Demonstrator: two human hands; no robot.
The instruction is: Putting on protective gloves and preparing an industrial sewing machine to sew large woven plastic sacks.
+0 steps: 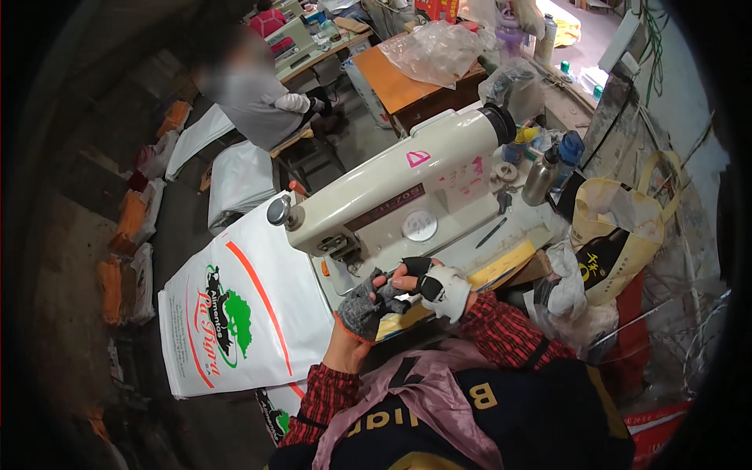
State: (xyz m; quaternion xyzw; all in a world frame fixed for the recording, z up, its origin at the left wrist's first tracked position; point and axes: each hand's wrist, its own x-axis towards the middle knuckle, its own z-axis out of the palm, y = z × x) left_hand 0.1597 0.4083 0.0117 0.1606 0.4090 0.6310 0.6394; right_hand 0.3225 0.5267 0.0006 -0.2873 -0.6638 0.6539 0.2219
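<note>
My left hand (365, 310), in a grey fingerless glove, meets my right hand (437, 287), in a white and black fingerless glove, at the front edge of a sewing machine table. Fingers of both are bent and pinched together, fingertips almost touching. A small whitish bit shows between them, too small to name. Just beyond stands a large cream sewing machine (356, 184), its needle area left of my hands. A white printed sack (270, 317) with a green tree and red stripes lies to the left, its right edge by the needle end.
Right of the machine stand a metal bottle (540, 178), a blue bottle (569, 149) and a yellow tote bag (619, 227). A dark pen-like tool (491, 233) lies on the tabletop. Folded white sacks (241, 184) are stacked beyond the printed one. Another person (258, 102) sits far left.
</note>
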